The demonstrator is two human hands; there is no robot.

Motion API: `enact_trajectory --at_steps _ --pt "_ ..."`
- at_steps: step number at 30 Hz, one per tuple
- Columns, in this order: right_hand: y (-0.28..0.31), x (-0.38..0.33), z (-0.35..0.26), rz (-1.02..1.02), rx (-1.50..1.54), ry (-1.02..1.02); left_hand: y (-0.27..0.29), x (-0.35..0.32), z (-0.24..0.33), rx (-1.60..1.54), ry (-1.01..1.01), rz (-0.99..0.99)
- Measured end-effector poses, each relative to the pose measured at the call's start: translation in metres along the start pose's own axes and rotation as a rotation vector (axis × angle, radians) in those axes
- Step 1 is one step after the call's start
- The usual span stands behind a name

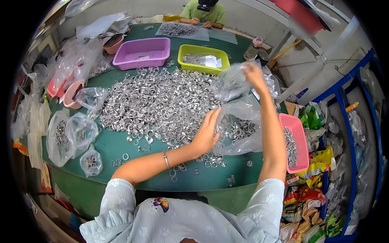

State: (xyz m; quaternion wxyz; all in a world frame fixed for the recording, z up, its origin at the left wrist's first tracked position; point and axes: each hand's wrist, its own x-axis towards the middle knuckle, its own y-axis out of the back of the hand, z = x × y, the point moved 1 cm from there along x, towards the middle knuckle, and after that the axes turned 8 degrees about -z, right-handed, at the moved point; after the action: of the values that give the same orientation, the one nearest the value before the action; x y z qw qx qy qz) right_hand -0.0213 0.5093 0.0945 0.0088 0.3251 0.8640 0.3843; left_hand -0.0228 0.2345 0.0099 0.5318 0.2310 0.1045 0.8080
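From the head view I judge the step in hand to be gathering rings into a bag. My left hand point(206, 135), fingers spread open, rests at centre frame on the clear plastic bag point(239, 129) beside the heap of small silver metal rings point(162, 103) on the green counter point(129, 162). My right hand point(253, 73), upper right, pinches closed on the bag's raised edge. Next calls for sweeping rings toward the held-open mouth. The pink tray point(292, 141) at right and yellow basin point(202, 56) crowd the bag; another person sits at the top.
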Motion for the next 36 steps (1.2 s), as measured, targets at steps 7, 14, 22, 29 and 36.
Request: enact_trajectory --at_steps 7,14,22,29,36 --pt "-0.034 -0.013 -0.008 0.102 -0.471 0.076 0.022 -0.023 -0.006 -0.004 -0.087 -0.039" --pt "-0.094 -0.202 -0.143 -0.352 -0.128 0.364 0.082 -0.119 -0.009 0.161 0.072 -0.019" --pt "-0.209 -0.313 -0.114 -0.290 -0.391 0.009 0.105 -0.233 -0.030 0.740 0.425 -0.092" --pt "-0.259 -0.298 -0.122 -0.284 -0.287 0.187 0.120 -0.225 -0.078 0.731 0.317 0.070" --pt "-0.224 -0.290 -0.105 -0.073 -0.424 0.194 0.135 -0.251 -0.050 0.556 0.327 0.196"
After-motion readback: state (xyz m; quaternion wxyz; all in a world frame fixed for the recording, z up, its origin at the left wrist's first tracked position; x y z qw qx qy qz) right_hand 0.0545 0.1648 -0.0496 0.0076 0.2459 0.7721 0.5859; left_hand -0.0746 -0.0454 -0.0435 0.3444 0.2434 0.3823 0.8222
